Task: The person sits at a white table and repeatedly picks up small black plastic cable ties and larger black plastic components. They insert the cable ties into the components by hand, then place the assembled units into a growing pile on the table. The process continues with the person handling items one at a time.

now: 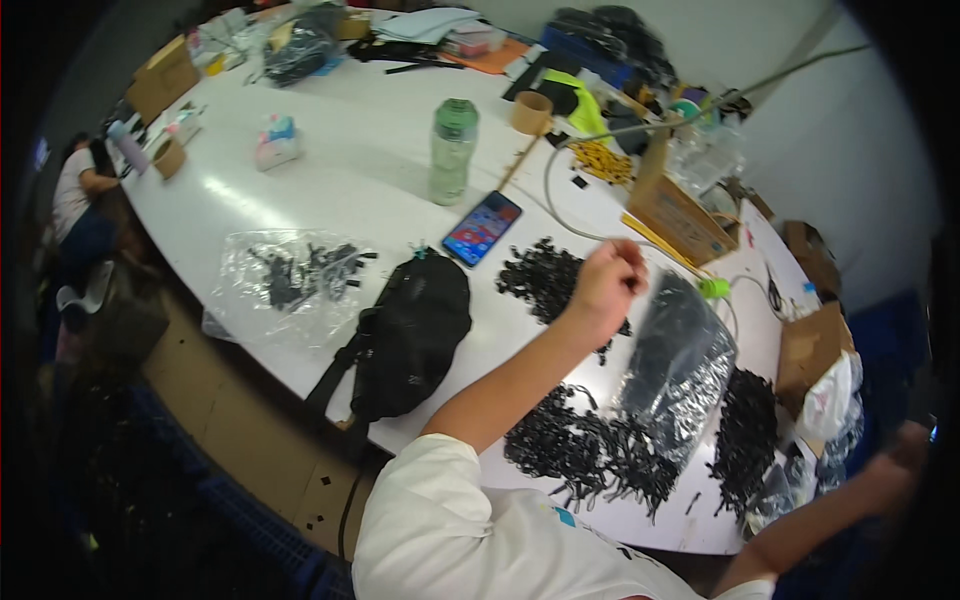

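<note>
My left hand (pixel 603 290) is raised over the table, its fingers curled together; whatever they may hold is too small to make out. Under and beside it lies a heap of small black parts (pixel 545 283). Right of this hand is a clear plastic bag with black contents (pixel 680 350). Nearer to me, a second pile of black looped pieces (pixel 590 440) spreads out, and a third black pile (pixel 745 435) lies to the right. My right hand (pixel 900 455) is out at the far right rim, blurred and dim, so its fingers do not show clearly.
A black pouch bag (pixel 415 335) lies left of my left arm, beside a clear bag of black pieces (pixel 300 275). A phone (pixel 482 228) and green bottle (pixel 453 155) stand beyond. Cardboard boxes (pixel 685 215) and a cable line the right. Another person (pixel 80 190) sits far left.
</note>
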The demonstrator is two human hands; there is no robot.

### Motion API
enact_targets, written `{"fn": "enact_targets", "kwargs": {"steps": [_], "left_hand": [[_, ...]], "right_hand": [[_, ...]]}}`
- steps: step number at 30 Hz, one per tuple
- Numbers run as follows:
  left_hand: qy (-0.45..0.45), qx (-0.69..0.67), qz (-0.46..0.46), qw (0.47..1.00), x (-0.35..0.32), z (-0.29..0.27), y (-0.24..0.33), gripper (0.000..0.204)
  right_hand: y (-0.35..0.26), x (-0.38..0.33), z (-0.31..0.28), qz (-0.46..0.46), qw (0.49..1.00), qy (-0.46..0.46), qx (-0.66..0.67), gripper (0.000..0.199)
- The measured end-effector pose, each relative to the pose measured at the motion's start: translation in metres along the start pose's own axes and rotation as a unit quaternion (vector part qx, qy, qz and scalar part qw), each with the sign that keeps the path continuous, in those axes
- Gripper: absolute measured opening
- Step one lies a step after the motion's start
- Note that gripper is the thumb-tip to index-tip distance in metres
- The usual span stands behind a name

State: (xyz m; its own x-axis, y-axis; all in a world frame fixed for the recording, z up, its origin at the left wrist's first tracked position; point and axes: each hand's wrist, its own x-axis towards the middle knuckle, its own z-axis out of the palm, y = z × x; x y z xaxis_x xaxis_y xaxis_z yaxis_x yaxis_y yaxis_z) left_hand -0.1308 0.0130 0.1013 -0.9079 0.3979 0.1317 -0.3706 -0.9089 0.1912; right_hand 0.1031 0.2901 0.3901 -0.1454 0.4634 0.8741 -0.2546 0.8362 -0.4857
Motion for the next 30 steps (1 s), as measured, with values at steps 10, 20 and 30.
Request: {"fn": "enact_targets", "kwargs": {"steps": [10,20,30], "left_hand": [[0.014,0.163,0.045,0.986,0.012,0.003,0.014,0.018],[-0.086,0.315,-0.021,0.945,-0.008,0.018,-0.003,0.022],[-0.100,0.624,-0.023,0.774,-0.006,0.023,-0.032,0.015]], "right_hand": [[0.085,-0.305,0.116,0.513,0.756,-0.346,0.213,0.022],[0.087,-0.284,0.133,0.278,0.901,-0.314,0.111,0.035],[0.081,-0.216,0.087,0.136,0.943,-0.304,0.031,0.015]]}}
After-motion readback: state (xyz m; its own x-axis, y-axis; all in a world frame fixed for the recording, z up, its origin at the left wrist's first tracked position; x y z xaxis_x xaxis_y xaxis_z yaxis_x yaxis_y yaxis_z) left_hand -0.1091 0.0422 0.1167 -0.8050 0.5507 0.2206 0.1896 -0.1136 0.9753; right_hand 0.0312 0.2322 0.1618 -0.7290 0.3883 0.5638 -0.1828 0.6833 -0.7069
